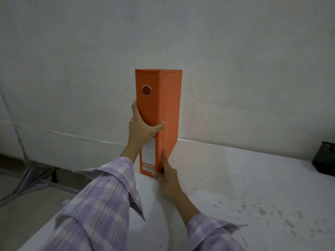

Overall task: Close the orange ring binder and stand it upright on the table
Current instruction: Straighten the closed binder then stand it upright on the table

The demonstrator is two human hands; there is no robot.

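Note:
The orange ring binder (164, 105) is closed and stands upright on the white table (226, 178), its spine with a metal finger ring and a white label facing me. My left hand (140, 126) wraps around the middle of the spine, thumb on the right edge. Lower down, my right hand (165, 175) presses against the spine's bottom right corner, fingers along the edge. Both forearms wear a lilac plaid shirt.
A plain white wall rises just behind the binder. A black container (325, 158) sits at the table's far right edge. The table's left edge runs diagonally past my left sleeve, with the floor and a grey metal frame (27, 178) beyond. Stains speckle the tabletop at right.

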